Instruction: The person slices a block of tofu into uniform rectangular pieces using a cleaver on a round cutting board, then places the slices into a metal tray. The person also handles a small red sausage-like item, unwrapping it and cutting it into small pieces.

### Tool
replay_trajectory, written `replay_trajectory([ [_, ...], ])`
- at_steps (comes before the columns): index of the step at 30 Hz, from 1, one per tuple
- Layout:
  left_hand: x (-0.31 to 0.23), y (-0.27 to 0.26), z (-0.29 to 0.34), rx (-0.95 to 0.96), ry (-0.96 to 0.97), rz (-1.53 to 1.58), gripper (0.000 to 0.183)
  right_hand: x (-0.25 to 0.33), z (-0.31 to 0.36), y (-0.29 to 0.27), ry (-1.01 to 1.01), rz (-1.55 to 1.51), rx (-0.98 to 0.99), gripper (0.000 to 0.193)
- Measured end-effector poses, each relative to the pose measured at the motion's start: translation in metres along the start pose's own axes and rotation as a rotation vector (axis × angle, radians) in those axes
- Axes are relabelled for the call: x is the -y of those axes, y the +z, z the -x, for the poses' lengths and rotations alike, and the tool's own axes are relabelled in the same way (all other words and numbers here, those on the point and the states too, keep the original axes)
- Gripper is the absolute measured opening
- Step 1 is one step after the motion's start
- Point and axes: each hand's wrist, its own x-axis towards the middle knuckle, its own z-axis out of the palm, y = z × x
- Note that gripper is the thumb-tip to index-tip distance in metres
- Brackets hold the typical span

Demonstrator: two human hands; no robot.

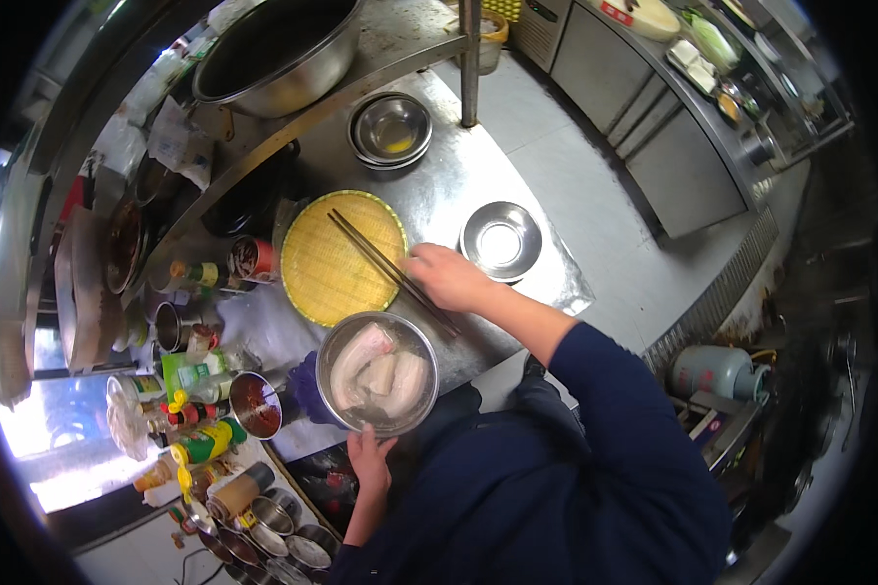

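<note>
My left hand (369,460) grips the near rim of a round metal bowl (431,338), with the thumb on the edge. Inside lie several thick, pale slabs of meat (359,353), pinkish at one end. My right hand (447,277) has its fingers curled at a pair of long dark chopsticks (373,252). The chopsticks slant across a round yellow woven bamboo tray (332,283), their near ends reaching past its edge over the steel table. My palm hides how the fingertips meet them. An empty-looking metal bowl (473,258) stands right of that hand.
Stacked metal bowls (361,156) with something yellow stand behind the tray. A shelf holds a large metal basin (263,102). Bottles, tins and seasoning pots (273,512) crowd the left. A steel counter (693,175) stands across the tiled floor; a grey gas cylinder (704,370) is at right.
</note>
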Motion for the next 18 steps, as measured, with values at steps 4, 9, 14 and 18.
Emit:
replay_trajectory([
  [4, -0.007, 0.020, 0.005, -0.032, -0.047, 0.081, 0.020, -0.005, 0.078, -0.063, 0.310, -0.022, -0.114, 0.047],
  [9, 0.006, 0.031, 0.004, -0.236, -0.025, 0.107, 0.024, -0.019, 0.204, -0.122, 0.586, -0.089, -0.084, 0.032],
  [14, 0.025, 0.045, 0.004, -0.354, -0.028, 0.150, 0.026, -0.031, 0.293, -0.157, 0.790, -0.239, 0.144, 0.023],
  [18, 0.037, 0.054, -0.002, -0.341, -0.071, 0.343, 0.024, -0.052, 0.282, -0.159, 0.759, -0.306, 0.313, 0.033],
])
